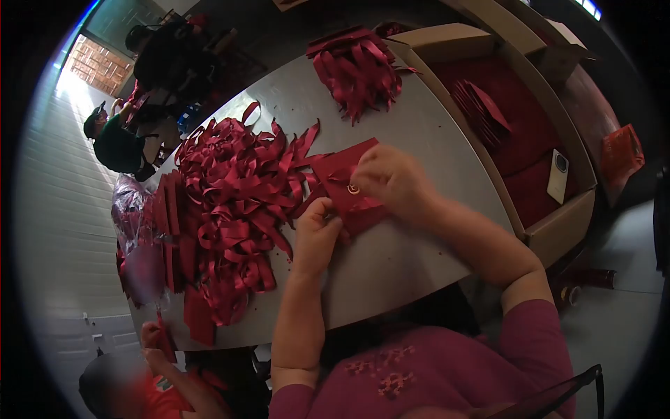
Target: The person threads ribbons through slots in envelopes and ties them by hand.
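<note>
While the desk (429,133) carries a ribbon heap (237,188) toward its left edge, the red folder (338,187) sits right of that, long axis apparently toward the near edge; your left hand (318,234) pinches its left side, your right hand (396,180), grip unclear, covers its right beside a gold emblem (353,189).

And one left hand (317,234) and one right hand (394,180) are working one red packet (336,170), centre; one phone (557,176) is lying in one open carton (558,234), right; two ribbon heaps (241,185) are sprawling, centre-left and top; three other people (118,148) are showing, left.
</note>
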Motion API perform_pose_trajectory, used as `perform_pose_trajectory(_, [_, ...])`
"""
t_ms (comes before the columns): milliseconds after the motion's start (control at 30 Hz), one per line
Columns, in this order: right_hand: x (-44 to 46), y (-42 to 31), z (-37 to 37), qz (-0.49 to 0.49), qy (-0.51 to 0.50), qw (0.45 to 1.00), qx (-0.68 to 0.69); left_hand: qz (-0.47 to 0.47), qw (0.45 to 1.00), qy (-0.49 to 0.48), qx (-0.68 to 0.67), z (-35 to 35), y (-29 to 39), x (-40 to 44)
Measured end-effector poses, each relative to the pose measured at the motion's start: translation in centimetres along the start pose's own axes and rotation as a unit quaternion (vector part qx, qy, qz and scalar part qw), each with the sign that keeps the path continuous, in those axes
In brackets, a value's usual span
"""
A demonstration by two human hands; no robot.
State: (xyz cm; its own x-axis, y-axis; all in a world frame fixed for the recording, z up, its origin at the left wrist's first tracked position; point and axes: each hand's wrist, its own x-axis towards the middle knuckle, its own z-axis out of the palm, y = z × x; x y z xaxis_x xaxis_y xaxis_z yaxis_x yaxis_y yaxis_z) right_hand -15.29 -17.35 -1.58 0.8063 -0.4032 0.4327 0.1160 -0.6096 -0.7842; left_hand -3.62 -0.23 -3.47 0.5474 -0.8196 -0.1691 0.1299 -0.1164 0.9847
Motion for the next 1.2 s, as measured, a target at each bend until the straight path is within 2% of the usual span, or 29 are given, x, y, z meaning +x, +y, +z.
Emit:
perform_pose_trajectory(67, [1.9, 1.1, -3.3, 0.068, 0.090, 0.992, 0.062, -0.006, 1.000, -0.005, 0.003, -0.1, -0.2, 0.0])
perform_pose_trajectory(100, [2.2, 1.9, -4.1, 0.070, 0.092, 0.991, 0.062, -0.007, 1.000, -0.007, 0.008, -0.1, -0.2, 0.0])
perform_pose_trajectory(167, [2.5, 3.2, -4.8, 0.221, -0.055, 0.973, -0.020, -0.006, 1.000, -0.014, 0.004, 0.3, 0.0, 0.0])
perform_pose_trajectory(200, [2.3, 3.3, -4.5, 0.223, -0.053, 0.973, -0.019, -0.003, 1.000, -0.019, -0.002, 0.5, 0.1, 0.0])
perform_pose_trajectory(267, [1.9, 3.5, -3.1, 0.168, -0.089, 0.970, -0.153, -0.003, 1.000, -0.027, -0.004, 0.6, 0.0, 0.0])
perform_pose_trajectory(300, [1.7, 4.2, -2.5, 0.164, -0.093, 0.971, -0.150, 0.001, 0.999, -0.032, -0.008, 0.6, 0.0, 0.0])
perform_pose_trajectory(367, [1.3, 5.5, -1.4, 0.061, -0.040, 0.967, -0.244, -0.003, 1.000, -0.025, 0.004, 0.3, -0.4, 0.0])
perform_pose_trajectory(400, [1.6, 5.2, -1.2, 0.058, -0.042, 0.968, -0.241, -0.003, 0.999, -0.029, 0.014, 0.2, -0.5, 0.0])
perform_pose_trajectory(433, [1.8, 4.9, -1.4, 0.134, -0.048, 0.987, -0.069, -0.001, 1.000, -0.027, 0.014, 0.3, -0.4, 0.0])
perform_pose_trajectory(467, [2.1, 4.7, -1.5, 0.205, -0.052, 0.972, 0.104, 0.003, 0.999, -0.014, 0.042, 0.3, -0.4, 0.0])
perform_pose_trajectory(500, [2.2, 4.4, -1.2, 0.204, -0.052, 0.972, 0.105, 0.007, 0.998, -0.001, 0.070, 0.4, -0.4, -0.1])
perform_pose_trajectory(533, [2.3, 4.1, -0.9, 0.247, -0.054, 0.914, 0.317, 0.007, 0.997, -0.002, 0.070, 0.4, -0.2, -0.2])
perform_pose_trajectory(567, [2.3, 3.9, -0.6, 0.278, -0.053, 0.810, 0.513, 0.006, 0.995, 0.003, 0.100, 0.4, -0.1, -0.3])
perform_pose_trajectory(600, [2.2, 3.7, -0.5, 0.278, -0.053, 0.811, 0.512, 0.007, 0.991, 0.007, 0.130, 0.4, 0.0, -0.3])
perform_pose_trajectory(667, [1.9, 3.3, -0.1, 0.322, -0.043, 0.674, 0.664, -0.009, 0.990, 0.014, 0.142, 0.4, -0.3, -0.2])
perform_pose_trajectory(733, [1.8, 4.6, 0.1, 0.351, -0.036, 0.655, 0.668, -0.026, 0.988, 0.027, 0.153, 0.1, -1.0, -0.1])
perform_pose_trajectory(800, [1.9, 5.6, 0.1, 0.379, -0.027, 0.633, 0.674, 0.103, 0.959, 0.062, 0.258, -0.1, -2.1, 0.3])
perform_pose_trajectory(867, [2.0, 6.2, -0.1, 0.328, -0.119, 0.669, 0.656, 0.092, 0.958, 0.063, 0.262, -0.1, -1.8, 0.1])
perform_pose_trajectory(933, [2.0, 5.3, -0.4, 0.334, -0.115, 0.670, 0.653, 0.080, 0.957, 0.068, 0.270, 0.1, -1.0, -0.3])
perform_pose_trajectory(1033, [2.0, 5.9, 0.1, 0.335, -0.106, 0.683, 0.641, 0.120, 0.938, 0.072, 0.317, 0.5, -0.4, -0.7])
perform_pose_trajectory(1100, [2.2, 6.2, 0.4, 0.329, -0.105, 0.691, 0.635, 0.197, 0.877, 0.093, 0.429, 0.6, -0.1, -1.1])
perform_pose_trajectory(1200, [2.0, 6.0, 0.4, 0.306, -0.112, 0.679, 0.658, 0.160, 0.884, 0.150, 0.412, -1.0, 0.3, -2.3])
